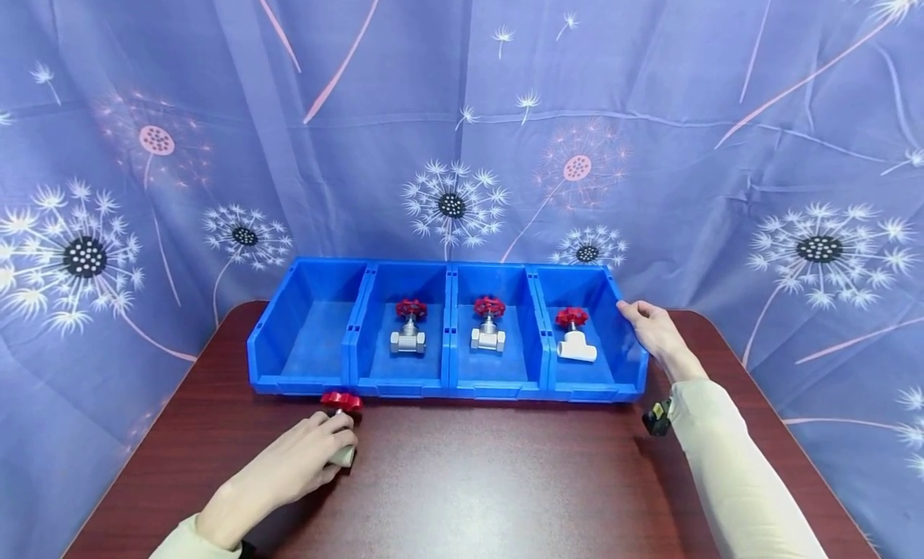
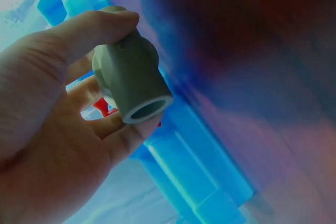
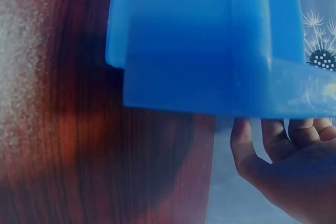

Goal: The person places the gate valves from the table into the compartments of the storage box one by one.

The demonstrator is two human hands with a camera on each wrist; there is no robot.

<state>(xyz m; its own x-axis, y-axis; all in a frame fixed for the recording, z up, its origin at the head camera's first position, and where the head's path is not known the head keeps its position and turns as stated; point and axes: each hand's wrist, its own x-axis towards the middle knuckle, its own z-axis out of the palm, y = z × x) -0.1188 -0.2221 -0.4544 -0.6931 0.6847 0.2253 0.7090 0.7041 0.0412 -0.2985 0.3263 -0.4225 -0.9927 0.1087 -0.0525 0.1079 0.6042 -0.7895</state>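
Note:
My left hand (image 1: 306,455) grips a gate valve (image 2: 134,74) by its grey-green plastic body, in front of the leftmost blue bin (image 1: 299,386). Its red handwheel (image 1: 342,400) points toward the bins. The left wrist view shows the open round end of the body between thumb and fingers. At the far right end, my right hand (image 1: 660,334) holds the side wall of the last blue bin (image 1: 635,358), thumb side at the rim. Bent fingers (image 3: 275,140) lie against that wall's outside in the right wrist view; the thumb is out of that view.
Joined blue bins stand in a row along the table's (image 1: 462,479) back. A metal valve (image 1: 409,334) sits in the second bin, another metal valve (image 1: 488,334) in the third, and a white plastic valve (image 1: 576,345) in the fourth. A patterned curtain (image 1: 361,158) hangs behind.

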